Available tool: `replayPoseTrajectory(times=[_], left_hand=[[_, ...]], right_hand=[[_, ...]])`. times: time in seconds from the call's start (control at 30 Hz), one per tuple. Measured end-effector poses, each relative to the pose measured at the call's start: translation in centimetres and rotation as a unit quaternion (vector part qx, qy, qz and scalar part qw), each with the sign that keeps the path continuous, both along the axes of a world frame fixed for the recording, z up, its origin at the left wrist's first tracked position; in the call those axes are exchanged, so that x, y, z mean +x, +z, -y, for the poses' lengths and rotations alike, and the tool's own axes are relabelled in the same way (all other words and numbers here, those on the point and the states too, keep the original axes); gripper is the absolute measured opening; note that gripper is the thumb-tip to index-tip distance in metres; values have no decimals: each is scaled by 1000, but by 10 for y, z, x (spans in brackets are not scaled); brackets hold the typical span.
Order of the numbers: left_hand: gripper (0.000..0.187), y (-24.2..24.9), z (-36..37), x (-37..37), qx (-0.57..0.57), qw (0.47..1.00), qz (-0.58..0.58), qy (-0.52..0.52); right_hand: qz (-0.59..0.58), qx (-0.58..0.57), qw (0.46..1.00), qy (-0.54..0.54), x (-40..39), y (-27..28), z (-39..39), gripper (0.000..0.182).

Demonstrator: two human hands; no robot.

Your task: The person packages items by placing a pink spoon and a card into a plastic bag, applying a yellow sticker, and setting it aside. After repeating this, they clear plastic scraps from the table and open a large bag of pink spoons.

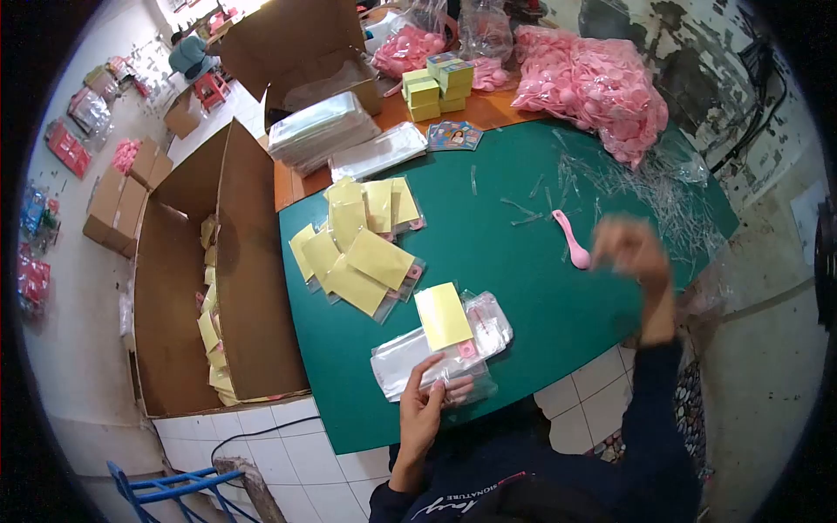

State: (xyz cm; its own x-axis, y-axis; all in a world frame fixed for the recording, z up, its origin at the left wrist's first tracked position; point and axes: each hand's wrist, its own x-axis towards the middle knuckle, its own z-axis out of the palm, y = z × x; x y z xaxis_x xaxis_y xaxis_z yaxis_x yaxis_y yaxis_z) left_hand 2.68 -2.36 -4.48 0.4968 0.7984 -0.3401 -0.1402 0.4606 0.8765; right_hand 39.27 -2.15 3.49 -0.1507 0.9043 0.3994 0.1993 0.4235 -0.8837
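Observation:
My left hand point(425, 403) is closed on the lower edge of a clear bag, in which a yellow card point(444, 315) and something pink show. Under that bag lies a stack of clear plastic bags point(397, 362). My right hand point(629, 248), smeared by motion, is over the right part of the green table point(523, 318), just right of a pink spoon-like item point(571, 241). Whether it holds anything cannot be made out. Up and left of my left hand lie several packed bags with yellow cards point(353, 253).
A deep cardboard box point(179, 305) with packed bags stands left. At the back are stacked plastic sleeves point(323, 131), yellow blocks point(436, 87), picture cards point(454, 135) and a large bag of pink items point(588, 87). Clear strips point(649, 205) lie right. A person point(187, 54) sits far off.

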Motion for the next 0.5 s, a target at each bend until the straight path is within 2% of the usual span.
replayPoseTrajectory(times=[0.03, 0.07, 0.1, 0.13, 0.2, 0.23, 0.27, 0.33, 0.37, 0.4, 0.5], left_hand=[[33, -1, 1, -1, -9, 1000, 2, -7], [31, -1, 2, -1, -16, 1000, 6, -12], [29, -1, 2, 0, -23, 1000, 11, -14], [27, 4, 2, 0, -19, 999, -4, -28], [27, 4, 0, 1, -13, 999, -13, -34], [27, 4, 3, 0, -17, 999, -19, -35], [27, 8, 2, 2, -29, 999, -18, -29], [27, 11, 1, 5, -22, 999, 7, -31], [27, 12, 1, 4, -18, 999, 16, -33], [26, 11, 1, 3, -12, 999, 29, -44], [26, 15, 4, -5, -3, 994, 62, -87]], right_hand=[[153, -37, 962, -224, 75, -22, 0, 14], [283, -133, 863, -397, 148, -44, 0, 16], [505, -129, 613, -594, 204, -65, 9, 15], [607, -244, 514, -554, 230, -68, 40, 17], [536, -287, 557, -566, 195, -47, 71, 20], [353, -213, 687, -598, 133, -25, 63, 21], [362, -83, 714, -593, 85, -26, 58, 18], [257, -62, 850, -456, -44, -10, 46, 28], [262, -6, 914, -310, -75, -27, 48, 41], [262, 13, 937, -231, -113, -38, 47, 51], [190, -47, 968, -154, -164, -66, 48, 38]])
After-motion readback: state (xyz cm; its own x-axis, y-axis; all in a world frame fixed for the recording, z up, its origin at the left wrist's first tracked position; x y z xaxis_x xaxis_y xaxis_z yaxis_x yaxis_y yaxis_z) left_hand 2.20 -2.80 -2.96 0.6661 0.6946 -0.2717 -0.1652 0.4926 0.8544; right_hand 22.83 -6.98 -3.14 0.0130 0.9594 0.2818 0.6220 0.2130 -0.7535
